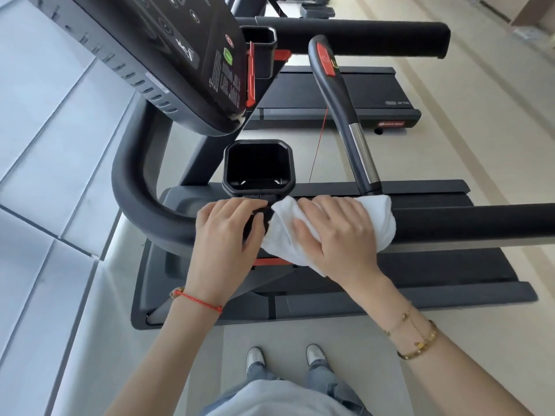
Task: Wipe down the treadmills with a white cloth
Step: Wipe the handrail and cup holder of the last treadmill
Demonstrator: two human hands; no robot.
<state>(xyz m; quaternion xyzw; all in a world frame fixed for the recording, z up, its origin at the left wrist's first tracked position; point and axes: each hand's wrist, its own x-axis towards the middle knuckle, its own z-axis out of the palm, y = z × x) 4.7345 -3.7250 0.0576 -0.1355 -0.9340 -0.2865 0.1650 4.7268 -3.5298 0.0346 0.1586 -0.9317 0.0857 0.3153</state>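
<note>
A black treadmill stands right before me, its padded side handrail running across the middle of the view. A white cloth is wrapped over this rail. My right hand lies on top of the cloth, fingers curled round it and the rail. My left hand grips the same rail just left of the cloth, fingertips by a black clamp under the cup holder. The console hangs above at the upper left.
A second treadmill stands beyond, with its own handrail and an inner grip bar with a red button. A red safety cord hangs down. Grey floor tiles lie at left, beige floor at right. My shoes stand below.
</note>
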